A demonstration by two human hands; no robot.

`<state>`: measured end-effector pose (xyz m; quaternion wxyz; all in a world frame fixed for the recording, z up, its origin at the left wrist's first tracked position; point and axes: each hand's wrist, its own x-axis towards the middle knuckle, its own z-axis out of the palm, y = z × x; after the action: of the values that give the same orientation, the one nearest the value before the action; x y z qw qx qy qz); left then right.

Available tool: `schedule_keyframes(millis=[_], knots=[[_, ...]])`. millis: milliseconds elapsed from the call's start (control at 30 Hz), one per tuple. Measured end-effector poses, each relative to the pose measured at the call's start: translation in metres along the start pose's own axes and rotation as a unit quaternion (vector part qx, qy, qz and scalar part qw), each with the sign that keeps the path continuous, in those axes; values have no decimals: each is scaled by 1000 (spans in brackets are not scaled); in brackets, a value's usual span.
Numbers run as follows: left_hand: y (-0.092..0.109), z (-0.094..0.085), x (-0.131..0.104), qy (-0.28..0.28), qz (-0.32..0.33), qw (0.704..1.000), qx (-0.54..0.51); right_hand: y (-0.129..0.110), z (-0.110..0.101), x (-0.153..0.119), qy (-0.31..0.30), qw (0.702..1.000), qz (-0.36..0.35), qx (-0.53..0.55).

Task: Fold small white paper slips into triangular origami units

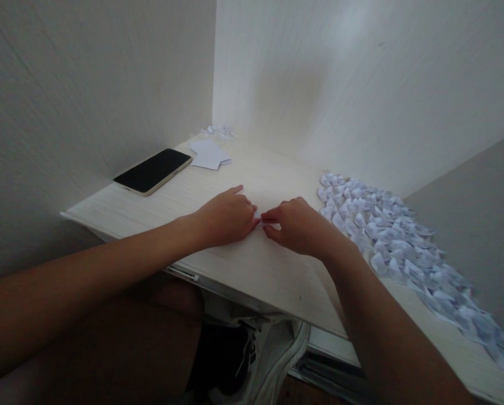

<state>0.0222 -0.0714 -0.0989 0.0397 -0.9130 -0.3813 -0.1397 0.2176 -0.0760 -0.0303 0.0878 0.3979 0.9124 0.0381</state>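
Both hands meet low over the middle of the white tabletop (pixel 273 275). My left hand (pixel 230 218) is closed, its fingertips on a small white piece of paper (pixel 259 223) that is mostly hidden. From the right, my right hand (pixel 296 225) pinches the other side of the same piece between thumb and fingers. Beyond my left hand lies a small stack of white paper sheets (pixel 210 154). Many small folded white papers (pixel 387 225) cover the table's right side in a long band.
A phone (pixel 153 170) with a dark screen lies at the left edge. Thin paper scraps (pixel 219 132) sit in the back corner. Pale walls (pixel 277 73) stand behind and beside the table. Below the front edge are an open drawer and a bag.
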Motion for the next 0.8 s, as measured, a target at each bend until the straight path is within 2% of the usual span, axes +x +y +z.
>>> schedule_keyframes(millis=[100, 167, 333, 467, 633, 800], knots=[[2, -6, 2, -24, -20, 1000, 4, 1, 1, 1, 3, 1000, -1, -14], [-4, -12, 5, -32, -40, 999, -17, 1, 4, 2, 10, 1000, -4, -12], [-27, -21, 13, -15, -114, 991, -73, 0, 13, 9, 41, 999, -30, 15], [-29, -25, 13, -23, -157, 983, -89, -3, 19, 11, 61, 997, -40, 41], [-23, -26, 7, -41, -176, 981, -65, -3, 26, 14, 90, 988, -57, 108], [-28, -22, 3, -48, -166, 985, -30, 0, 36, 18, 150, 968, -45, 196]])
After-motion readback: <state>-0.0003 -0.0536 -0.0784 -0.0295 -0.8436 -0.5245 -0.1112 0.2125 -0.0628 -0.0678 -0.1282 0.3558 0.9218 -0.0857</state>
